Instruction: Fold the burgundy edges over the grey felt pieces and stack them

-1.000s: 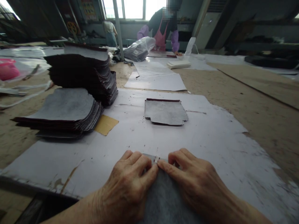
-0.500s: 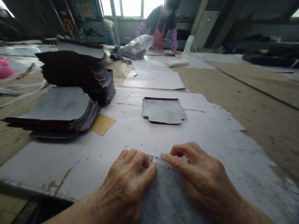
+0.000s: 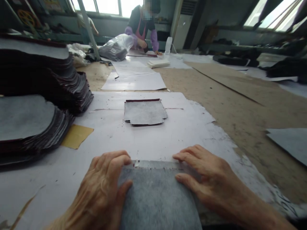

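A grey-backed sheet (image 3: 155, 198) lies flat in front of me, with a paler strip along its far edge and small dark specks there. My left hand (image 3: 105, 179) rests on its left side, fingertips at the far left corner and thumb apart on the surface. Across the sheet, my right hand (image 3: 203, 172) touches the far right corner with its fingers outstretched, the thumb lower on the grey face. Both hands are open. Farther off lies a small notched stack of grey-backed pieces (image 3: 145, 111) with dark red edges.
White paper (image 3: 115, 140) covers the worktable. At left rise a tall stack (image 3: 72, 86) and a lower stack (image 3: 26, 115) of dark, grey-backed pieces, beside a tan scrap (image 3: 78, 135). Another grey sheet (image 3: 292, 140) lies right. A co-worker (image 3: 144, 32) in purple sleeves stands across the table.
My view has swung right. My hands have moved apart, from close together at the sheet's far edge to its two corners. The co-worker's one hand has lifted.
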`<state>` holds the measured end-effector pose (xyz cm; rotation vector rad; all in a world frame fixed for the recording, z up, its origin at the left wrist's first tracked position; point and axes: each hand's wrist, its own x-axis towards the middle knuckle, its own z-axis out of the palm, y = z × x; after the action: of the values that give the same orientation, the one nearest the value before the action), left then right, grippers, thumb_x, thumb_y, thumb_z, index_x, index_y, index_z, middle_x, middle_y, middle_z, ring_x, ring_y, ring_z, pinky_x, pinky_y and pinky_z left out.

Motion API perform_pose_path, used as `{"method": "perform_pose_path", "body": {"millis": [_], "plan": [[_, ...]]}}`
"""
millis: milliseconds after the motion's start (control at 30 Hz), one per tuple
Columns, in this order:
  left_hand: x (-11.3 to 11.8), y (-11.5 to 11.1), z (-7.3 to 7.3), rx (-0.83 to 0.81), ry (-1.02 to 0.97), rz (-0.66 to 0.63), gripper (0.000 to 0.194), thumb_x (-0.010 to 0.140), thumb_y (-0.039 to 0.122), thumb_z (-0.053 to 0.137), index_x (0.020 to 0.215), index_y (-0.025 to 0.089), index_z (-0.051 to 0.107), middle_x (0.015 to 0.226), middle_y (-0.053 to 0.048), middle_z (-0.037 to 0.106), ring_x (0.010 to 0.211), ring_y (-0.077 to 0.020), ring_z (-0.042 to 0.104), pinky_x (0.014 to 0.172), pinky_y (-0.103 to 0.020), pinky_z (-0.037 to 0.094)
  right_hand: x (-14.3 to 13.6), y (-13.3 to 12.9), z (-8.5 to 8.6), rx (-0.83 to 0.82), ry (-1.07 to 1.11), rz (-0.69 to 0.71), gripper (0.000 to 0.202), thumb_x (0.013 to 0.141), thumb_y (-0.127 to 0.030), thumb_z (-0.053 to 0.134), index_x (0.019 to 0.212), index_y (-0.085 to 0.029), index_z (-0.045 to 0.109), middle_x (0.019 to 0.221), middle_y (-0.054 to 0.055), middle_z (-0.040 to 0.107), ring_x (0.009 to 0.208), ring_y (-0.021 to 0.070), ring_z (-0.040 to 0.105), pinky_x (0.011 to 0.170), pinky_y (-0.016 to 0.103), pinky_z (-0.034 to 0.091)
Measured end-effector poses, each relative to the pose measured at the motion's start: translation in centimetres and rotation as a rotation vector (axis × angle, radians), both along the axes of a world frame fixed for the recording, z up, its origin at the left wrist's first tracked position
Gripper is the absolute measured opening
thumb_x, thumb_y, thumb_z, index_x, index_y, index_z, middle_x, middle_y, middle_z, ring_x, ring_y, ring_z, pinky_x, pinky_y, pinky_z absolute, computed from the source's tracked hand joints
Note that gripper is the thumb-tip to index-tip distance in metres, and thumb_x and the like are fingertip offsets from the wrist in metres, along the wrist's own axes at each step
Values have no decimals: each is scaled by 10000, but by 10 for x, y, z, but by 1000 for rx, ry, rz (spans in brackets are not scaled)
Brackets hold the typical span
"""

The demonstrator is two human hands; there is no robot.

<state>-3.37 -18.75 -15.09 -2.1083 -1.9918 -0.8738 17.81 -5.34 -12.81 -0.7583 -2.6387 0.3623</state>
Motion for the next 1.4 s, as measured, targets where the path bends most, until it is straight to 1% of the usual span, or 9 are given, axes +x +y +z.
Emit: {"method": "perform_pose_path", "body": {"millis": [133,233,400,567,667,867,1100,1267,1400], "plan": [[-6,2,6,-77,-9,10,367,806,221,493,1161,192,405,1126,-74,473,1026,-233,462,872,-370,388,11,0,0,22,14,-39,227,693,-155,630,915,-200,622,855,34,617,795,177,564,692,314,485],[-1,13,15,-127,-35,-32,327,818,239,491,1139,215,436,1120,-59,497,1012,-222,476,852,-367,412,13,0,-2,-13,37,-65,234,670,-143,662,895,-200,627,836,26,614,790,176,560,690,308,482],[31,48,27,-284,-13,-203,252,781,222,522,1031,193,499,960,-54,568,859,-225,520,745,-412,433,12,-5,-9,-48,92,-119,275,647,-117,679,910,-171,619,835,37,607,815,198,541,709,335,480],[56,70,28,-491,31,-172,88,753,167,522,836,163,549,829,-47,571,806,-242,512,740,-466,396,19,-21,-16,139,214,-123,191,761,-84,542,929,-122,625,789,64,589,747,187,510,638,321,458],[56,71,20,-441,-59,-180,95,745,135,537,833,164,556,815,-37,568,792,-225,505,736,-449,390,25,-29,-21,213,239,-86,226,780,-38,483,926,-102,643,747,63,582,705,173,489,592,294,430],[50,67,6,-205,-192,-303,176,812,126,516,886,227,639,750,-15,533,711,-165,469,657,-351,392,34,-35,-27,343,131,-30,329,796,-25,399,1025,-55,633,848,106,620,752,208,503,635,341,436],[45,68,2,-10,-37,-498,269,856,67,402,994,150,617,742,-48,510,668,-148,413,571,-285,398,30,-37,-24,332,71,-33,368,816,-53,344,1036,-86,638,848,102,622,735,224,504,594,357,445],[42,65,0,-24,148,-579,310,906,106,299,1088,86,549,824,-83,522,707,-170,429,605,-339,425,29,-34,-26,295,152,-55,346,815,-48,369,1019,-86,645,828,106,612,738,208,509,599,344,449],[44,62,3,-33,284,-576,340,912,144,268,1100,57,538,834,-97,515,705,-189,428,585,-363,424,32,-29,-26,126,284,-121,212,823,-67,475,907,-112,664,762,61,586,715,141,518,616,259,455]]}}
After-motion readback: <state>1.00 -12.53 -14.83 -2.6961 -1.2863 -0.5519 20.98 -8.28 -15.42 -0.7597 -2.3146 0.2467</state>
